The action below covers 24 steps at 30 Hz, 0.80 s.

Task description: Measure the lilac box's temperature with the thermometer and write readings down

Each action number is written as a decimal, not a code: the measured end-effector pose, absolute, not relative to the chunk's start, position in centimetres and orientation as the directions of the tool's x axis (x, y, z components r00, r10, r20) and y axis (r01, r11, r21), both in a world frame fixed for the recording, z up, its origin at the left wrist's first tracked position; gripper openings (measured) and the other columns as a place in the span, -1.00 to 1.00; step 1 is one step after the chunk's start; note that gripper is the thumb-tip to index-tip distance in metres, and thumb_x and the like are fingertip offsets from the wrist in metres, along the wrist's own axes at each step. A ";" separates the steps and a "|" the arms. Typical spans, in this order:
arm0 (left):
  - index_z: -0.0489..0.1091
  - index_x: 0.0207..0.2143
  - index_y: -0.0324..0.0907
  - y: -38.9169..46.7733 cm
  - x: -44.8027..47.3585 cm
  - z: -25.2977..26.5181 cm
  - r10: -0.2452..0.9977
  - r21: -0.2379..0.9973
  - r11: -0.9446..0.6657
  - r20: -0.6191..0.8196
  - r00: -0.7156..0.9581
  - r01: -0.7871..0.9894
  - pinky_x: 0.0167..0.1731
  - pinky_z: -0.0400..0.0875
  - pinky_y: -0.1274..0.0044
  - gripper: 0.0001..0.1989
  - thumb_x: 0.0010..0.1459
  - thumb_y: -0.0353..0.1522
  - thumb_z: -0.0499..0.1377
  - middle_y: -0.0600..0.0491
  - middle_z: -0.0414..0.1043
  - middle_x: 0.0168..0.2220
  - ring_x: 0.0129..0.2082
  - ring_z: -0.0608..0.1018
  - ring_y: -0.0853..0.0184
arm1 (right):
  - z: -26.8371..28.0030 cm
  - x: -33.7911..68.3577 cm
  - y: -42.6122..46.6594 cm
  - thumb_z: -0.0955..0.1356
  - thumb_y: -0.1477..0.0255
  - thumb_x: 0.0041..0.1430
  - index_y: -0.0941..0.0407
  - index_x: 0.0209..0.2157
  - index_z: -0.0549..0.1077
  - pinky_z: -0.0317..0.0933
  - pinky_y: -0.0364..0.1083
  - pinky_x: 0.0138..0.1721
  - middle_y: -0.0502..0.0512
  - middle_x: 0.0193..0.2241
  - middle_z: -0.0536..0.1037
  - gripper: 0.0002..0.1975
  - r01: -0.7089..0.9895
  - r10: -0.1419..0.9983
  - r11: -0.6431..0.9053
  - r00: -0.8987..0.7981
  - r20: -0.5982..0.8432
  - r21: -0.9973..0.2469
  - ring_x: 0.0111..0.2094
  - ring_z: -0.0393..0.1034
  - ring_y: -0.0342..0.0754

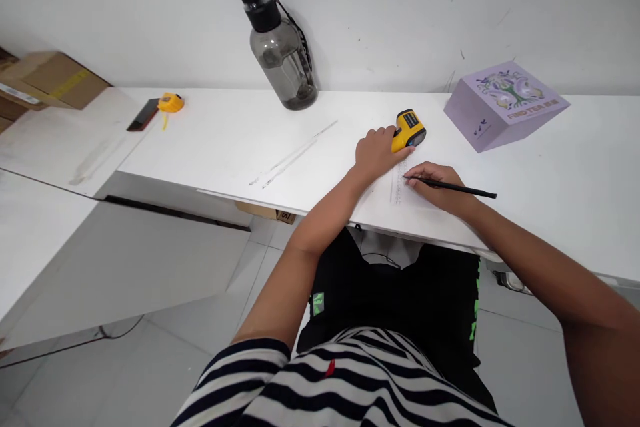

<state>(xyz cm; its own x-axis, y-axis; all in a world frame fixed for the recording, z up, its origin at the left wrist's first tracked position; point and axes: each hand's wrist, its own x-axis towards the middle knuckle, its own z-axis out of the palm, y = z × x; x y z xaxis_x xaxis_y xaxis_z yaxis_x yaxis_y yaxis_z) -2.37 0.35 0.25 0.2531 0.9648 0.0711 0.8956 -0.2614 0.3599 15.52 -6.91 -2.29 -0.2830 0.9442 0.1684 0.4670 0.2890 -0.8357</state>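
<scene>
Clock positions are taking the right hand as the dial centre, with 12 o'clock pointing away from the person. The two hands are working apart from each other over the white table [560,193]. The right hand [436,188] is pinching a black writing instrument [463,188] between thumb and fingers. Its tip is pointing to 9 o'clock and its rear end to 3 o'clock. The tip is meeting a column of small written marks [399,195]; whether these are lying on a sheet or on the bare surface cannot be told.

The left hand [379,152], at 10 o'clock, is clasping the near end of a yellow-and-black device [411,132], the thumb extending along its near side. The device is lying on the table at 11 o'clock.

A lilac box [505,107] with a printed tree is resting between 1 and 2 o'clock. A grey translucent bottle [285,63] with a black cap is standing near the wall at 10 o'clock. Between 9 and 10 o'clock, dark streaks [295,160] are marking the table; farther out, a small yellow tape measure [171,103] is sitting just beside a black-and-red object [143,115]. Beyond these, a cardboard carton [57,80] is standing.
</scene>
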 end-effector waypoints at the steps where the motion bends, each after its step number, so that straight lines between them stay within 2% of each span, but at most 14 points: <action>1: 0.31 0.19 -0.11 0.4 -2.4 0.2 0.963 0.360 -0.267 0.075 0.258 0.894 -0.06 0.38 0.36 -0.41 0.30 0.07 0.12 -0.06 0.46 0.12 0.09 0.43 0.08 | -2.2 15.4 -7.0 0.41 0.19 0.17 0.03 -0.30 0.56 0.37 -0.02 -0.34 0.07 -0.40 0.63 -0.79 0.506 0.943 0.304 -0.279 0.180 -0.807 -0.42 0.50 0.00; 4: 0.31 0.19 -0.10 0.3 -2.4 0.2 0.957 0.364 -0.289 0.077 0.280 0.885 -0.07 0.38 0.36 -0.39 0.26 0.06 0.17 -0.07 0.47 0.13 0.09 0.43 0.07 | -1.7 15.2 -7.2 0.35 0.20 0.23 0.05 -0.42 0.55 0.28 -0.04 -0.43 0.05 -0.55 0.54 -0.74 0.568 0.947 0.312 -0.252 0.200 -0.762 -0.53 0.39 -0.04; 9: 0.32 0.20 -0.11 0.3 -2.5 0.4 0.952 0.362 -0.304 0.079 0.296 0.881 -0.06 0.35 0.36 -0.39 0.24 0.03 0.22 -0.08 0.47 0.11 0.08 0.43 0.07 | -1.2 15.2 -7.0 0.30 0.01 0.28 0.06 -0.47 0.57 0.17 -0.06 -0.54 0.03 -0.67 0.41 -0.53 0.550 0.971 0.226 -0.192 0.142 -0.804 -0.59 0.32 -0.05; 12: 0.30 0.21 -0.09 0.3 -2.4 0.3 0.953 0.342 -0.300 0.067 0.295 0.891 -0.04 0.34 0.36 -0.38 0.25 0.05 0.19 -0.07 0.46 0.14 0.09 0.42 0.07 | -1.3 15.1 -6.9 0.32 0.00 0.27 0.06 -0.47 0.56 0.20 -0.05 -0.51 0.03 -0.66 0.44 -0.54 0.566 0.968 0.224 -0.225 0.113 -0.793 -0.57 0.36 -0.04; 17: 0.33 0.20 -0.09 0.3 -2.2 0.1 0.952 0.283 -0.306 0.101 0.289 0.909 0.07 0.27 0.32 -0.37 0.26 0.09 0.17 -0.08 0.43 0.14 0.15 0.37 0.05 | -1.4 15.1 -7.0 0.31 0.13 0.31 0.04 -0.56 0.48 0.31 -0.04 -0.41 0.05 -0.55 0.57 -0.58 0.571 0.959 0.244 -0.261 0.108 -0.784 -0.48 0.46 -0.02; 24: 0.35 0.20 -0.10 0.5 -2.2 0.0 0.949 0.278 -0.313 0.117 0.291 0.908 0.07 0.27 0.33 -0.38 0.25 0.07 0.18 -0.11 0.40 0.16 0.16 0.36 0.04 | -1.0 15.0 -7.0 0.29 0.22 0.29 0.05 -0.63 0.40 0.36 -0.03 -0.31 0.08 -0.47 0.63 -0.58 0.562 0.950 0.260 -0.293 0.105 -0.785 -0.36 0.55 0.02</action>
<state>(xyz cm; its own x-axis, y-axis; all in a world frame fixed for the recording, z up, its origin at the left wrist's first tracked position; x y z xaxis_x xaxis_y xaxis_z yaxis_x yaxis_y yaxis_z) -2.15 0.46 0.04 0.2913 0.9494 0.1173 0.9080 -0.3130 0.2785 15.00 -7.04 -0.99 -0.2929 0.9504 0.1046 0.5619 0.2596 -0.7854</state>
